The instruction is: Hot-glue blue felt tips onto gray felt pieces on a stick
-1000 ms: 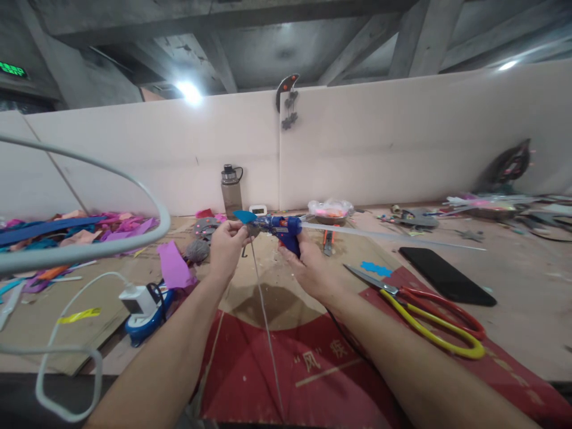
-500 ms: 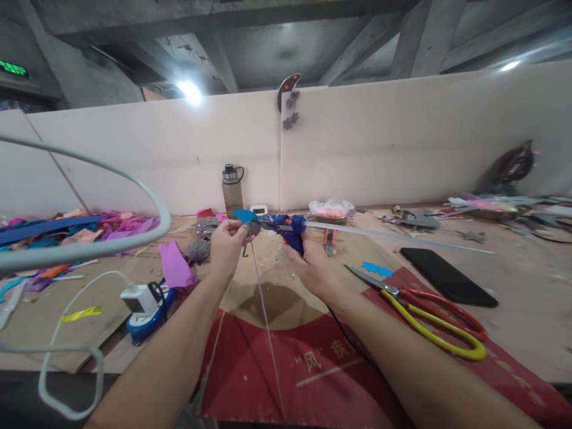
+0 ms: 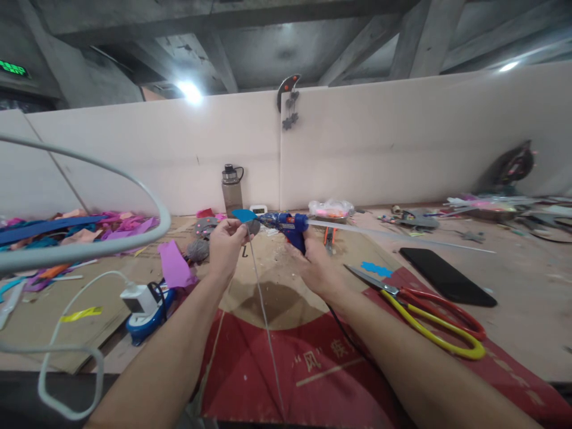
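My right hand [image 3: 308, 259] is wrapped round the handle of a blue hot glue gun [image 3: 288, 224], whose nozzle points left. A long clear glue stick [image 3: 379, 232] sticks out of its back. Between the fingertips of my left hand [image 3: 227, 241] are a blue cut-out piece [image 3: 242, 215] and a small grey piece [image 3: 254, 227]. The nozzle is close to the grey piece; I cannot tell whether they touch. A grey yarn strand [image 3: 264, 304] hangs from my left fingers down across the red and brown cardboard [image 3: 250, 369].
Scissors [image 3: 415, 310] with red and yellow handles lie at right, near a black phone [image 3: 447, 276] and a blue cut-out [image 3: 376, 269]. Left are a power strip [image 3: 149, 322], a grey yarn ball [image 3: 197, 251] and felt scraps [image 3: 129, 223]. A bottle [image 3: 232, 190] stands behind; a pale curved tube [image 3: 147, 202] arches in front.
The glue gun and my right hand have shifted very slightly to the right. My left hand keeps almost the same place and grip.
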Demonstrator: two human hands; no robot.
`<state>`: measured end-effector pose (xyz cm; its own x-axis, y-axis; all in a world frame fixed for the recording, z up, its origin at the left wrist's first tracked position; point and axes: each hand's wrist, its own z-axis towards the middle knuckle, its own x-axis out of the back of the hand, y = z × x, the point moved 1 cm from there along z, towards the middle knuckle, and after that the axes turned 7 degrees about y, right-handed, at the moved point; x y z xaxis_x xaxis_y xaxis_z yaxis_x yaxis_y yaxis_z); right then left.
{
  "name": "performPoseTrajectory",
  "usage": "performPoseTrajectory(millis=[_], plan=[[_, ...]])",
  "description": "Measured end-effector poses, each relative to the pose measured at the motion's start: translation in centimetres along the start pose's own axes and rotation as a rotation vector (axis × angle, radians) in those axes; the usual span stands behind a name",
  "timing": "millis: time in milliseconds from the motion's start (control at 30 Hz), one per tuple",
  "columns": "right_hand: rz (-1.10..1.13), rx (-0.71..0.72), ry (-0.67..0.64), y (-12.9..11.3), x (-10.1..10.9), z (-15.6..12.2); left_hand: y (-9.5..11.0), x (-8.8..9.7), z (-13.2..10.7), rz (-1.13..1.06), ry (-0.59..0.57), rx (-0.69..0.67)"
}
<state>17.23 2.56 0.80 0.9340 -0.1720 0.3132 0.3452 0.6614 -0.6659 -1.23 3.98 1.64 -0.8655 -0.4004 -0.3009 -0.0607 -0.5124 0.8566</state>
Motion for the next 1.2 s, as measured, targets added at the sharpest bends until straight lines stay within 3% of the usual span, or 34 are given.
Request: performPoseTrajectory(millis=[600,667,800,933,1000,1067,1133,1200], plan=[[0.101,0.04,0.09,0.2,0.5,0.4,0.5,-0.1,-0.2,-0.071,-0.01,0.031],[0.133,-0.055,0.118,0.9,0.4,0.6,0.6,-0.1,-0.2,-0.101,-0.005,0.053],[0.266,-0.45,0.008,3.1,-0.5,1.1,0.5,-0.2,-0.1,-0.107,-0.006,0.067],[-0.03,-0.642,-0.21,4.9,-0.9,1.7,0.2,-0.2,-0.1,-0.008,-0.004,0.017],[-0.21,-0.649,-0.259,5.5,-0.5,1.9,0.0,-0.2,-0.1,0.069,-0.006,-0.021],[-0.345,-0.59,-0.217,5.6,0.1,1.9,-0.1,-0.1,-0.1,0.157,-0.01,-0.064],[-0.49,-0.433,-0.138,4.9,0.4,1.8,0.1,-0.2,-0.4,0.255,-0.012,-0.122],[-0.437,-0.296,-0.074,3.3,0.2,1.6,0.4,-0.3,-0.8,0.355,-0.012,-0.196]])
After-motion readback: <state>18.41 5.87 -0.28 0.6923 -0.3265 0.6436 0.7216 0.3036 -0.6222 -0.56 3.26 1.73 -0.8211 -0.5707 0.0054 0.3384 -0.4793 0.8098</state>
